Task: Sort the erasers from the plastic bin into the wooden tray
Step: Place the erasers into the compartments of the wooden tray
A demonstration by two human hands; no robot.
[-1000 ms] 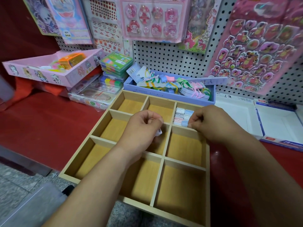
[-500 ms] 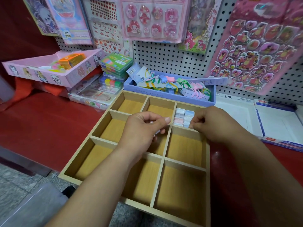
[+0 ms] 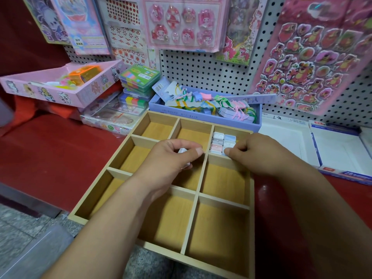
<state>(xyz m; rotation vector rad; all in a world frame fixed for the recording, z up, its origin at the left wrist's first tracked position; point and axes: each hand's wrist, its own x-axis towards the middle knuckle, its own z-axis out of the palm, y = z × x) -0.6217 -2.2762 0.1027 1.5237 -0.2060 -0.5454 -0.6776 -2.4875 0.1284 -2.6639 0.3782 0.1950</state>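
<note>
A wooden tray (image 3: pixel 202 174) with several compartments lies on the red counter. Its far right compartment holds two short rows of small pastel erasers (image 3: pixel 218 140). My left hand (image 3: pixel 171 160) hovers over the middle compartment, fingers curled round a few small white erasers (image 3: pixel 182 150). My right hand (image 3: pixel 253 154) rests at the near edge of the filled compartment, thumb and fingertips pinching an eraser at the front of the right row. Behind the tray stands a lavender plastic bin (image 3: pixel 201 114) full of stationery with coloured cords.
A pink box (image 3: pixel 60 91) and stacked green cases (image 3: pixel 138 77) stand at the back left. White and blue open cartons (image 3: pixel 322 146) lie to the right. A pegboard (image 3: pixel 201 67) with sticker sheets rises behind. The counter's front edge is under the tray.
My right hand has shifted slightly back along the right row of erasers. My left hand has turned a little, showing a white eraser between its fingers.
</note>
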